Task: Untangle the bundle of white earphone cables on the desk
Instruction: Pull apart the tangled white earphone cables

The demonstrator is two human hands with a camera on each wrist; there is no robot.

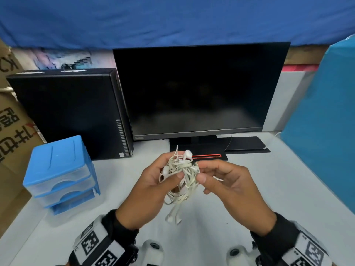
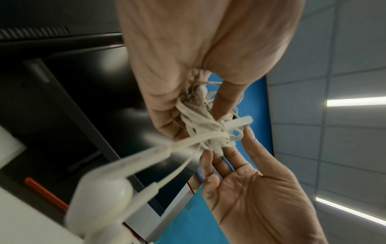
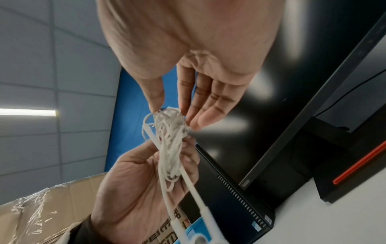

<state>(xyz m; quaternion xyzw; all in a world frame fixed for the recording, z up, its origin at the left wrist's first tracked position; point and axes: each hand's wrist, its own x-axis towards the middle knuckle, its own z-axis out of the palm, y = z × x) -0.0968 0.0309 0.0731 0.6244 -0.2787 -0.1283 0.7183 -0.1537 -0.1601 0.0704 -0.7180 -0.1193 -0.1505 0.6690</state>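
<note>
I hold the tangled bundle of white earphone cables (image 1: 182, 175) in the air above the white desk (image 1: 288, 189), in front of the monitor stand. My left hand (image 1: 171, 169) grips the bundle's left side, thumb across the front and fingers curled behind it. My right hand (image 1: 202, 172) pinches the bundle's right edge between thumb and forefinger. Earbuds stick out at the top (image 1: 187, 154) and plug ends hang below (image 1: 172, 217). The left wrist view shows the bundle (image 2: 204, 127) between both hands. In the right wrist view, thumb and fingertips (image 3: 196, 122) close on the bundle's top (image 3: 170, 122).
A black monitor (image 1: 199, 89) stands straight ahead, its stand base (image 1: 203, 150) just beyond my hands. A black computer tower (image 1: 73, 112) is at the left, and a blue drawer unit (image 1: 59, 169) in front of it. A blue box (image 1: 326, 121) fills the right, cardboard boxes (image 1: 11, 121) the far left.
</note>
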